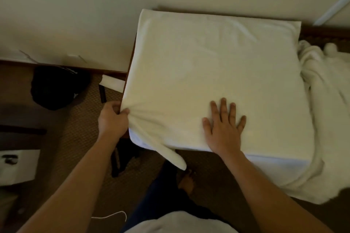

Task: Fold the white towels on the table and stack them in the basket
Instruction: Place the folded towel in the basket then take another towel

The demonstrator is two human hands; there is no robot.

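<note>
A large white towel (208,73) lies folded flat over a dark wooden table (130,56), covering almost all of its top. My left hand (113,117) pinches the towel's near left edge, where the cloth bunches into creases. My right hand (223,124) presses flat on the towel near its front edge, fingers spread. One corner of the towel (176,159) hangs down off the front of the table. A crumpled heap of white towels (322,119) lies at the right end of the table. No basket is in view.
A beige wall (94,5) stands right behind the table. On the patterned carpet to the left sit a black bag (56,88) and a white box (19,166). A thin white cord (113,215) lies on the floor. My foot (186,181) shows below the table edge.
</note>
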